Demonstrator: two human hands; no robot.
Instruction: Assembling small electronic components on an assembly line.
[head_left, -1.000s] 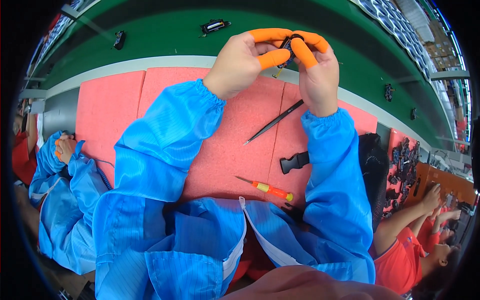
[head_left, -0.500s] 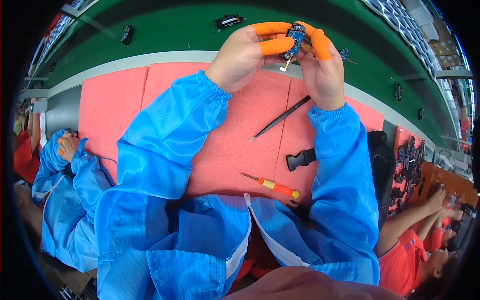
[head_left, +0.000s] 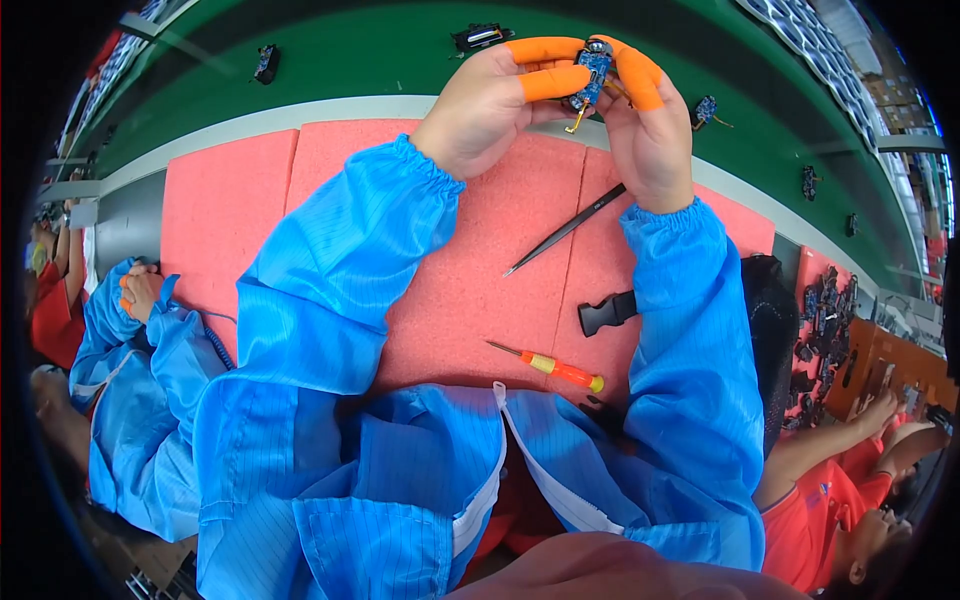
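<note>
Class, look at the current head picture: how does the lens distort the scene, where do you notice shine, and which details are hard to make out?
Head view: fisheye distortion, with the white strip bowed and the picture's corners black; head view: soft sheen on the blue sleeves; head view: fine parts of the circuit board too small to tell apart.
</note>
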